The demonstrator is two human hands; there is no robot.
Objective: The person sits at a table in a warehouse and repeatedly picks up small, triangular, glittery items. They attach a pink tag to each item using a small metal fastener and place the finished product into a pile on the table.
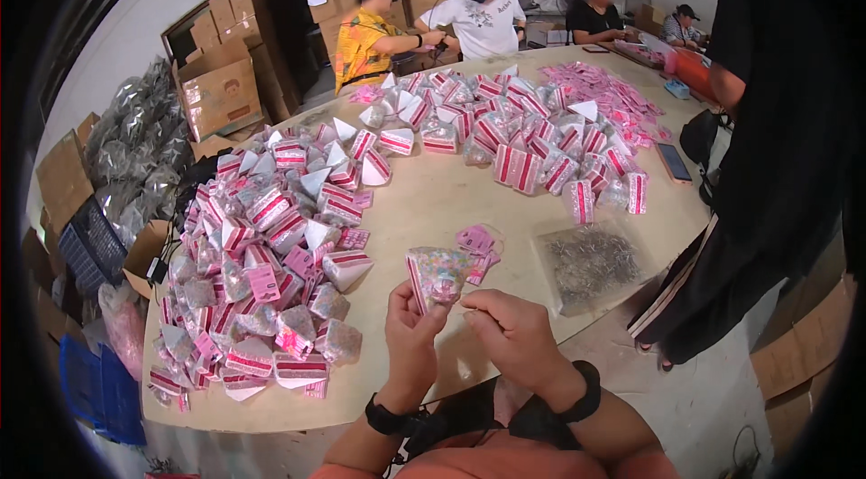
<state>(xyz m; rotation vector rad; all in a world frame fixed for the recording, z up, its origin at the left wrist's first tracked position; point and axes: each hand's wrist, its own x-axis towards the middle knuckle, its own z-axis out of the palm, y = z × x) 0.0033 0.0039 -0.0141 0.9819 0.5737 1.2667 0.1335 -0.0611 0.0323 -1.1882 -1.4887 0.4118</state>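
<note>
My left hand (413, 335) is closed around a wedge-shaped packet (437, 270), which looks like a cake slice with a pink-and-white striped side and colourful bits showing through a clear face. Its narrow end points down toward me. My right hand (516, 335) is beside that end, thumb and finger pinched together; whatever they hold is too small to make out. Just beyond my hands lie a few pink cards (478, 243) with a thin loop. To their right, a shallow clear tray (547, 285) holds many thin metal pieces (591, 260).
A big heap of similar packets (271, 235) covers the table's left side; another pile (514, 141) lies across the far side, near pink cards (600, 96). A phone (673, 162) rests by the right edge. A person in black (767, 163) stands there; others work behind the table.
</note>
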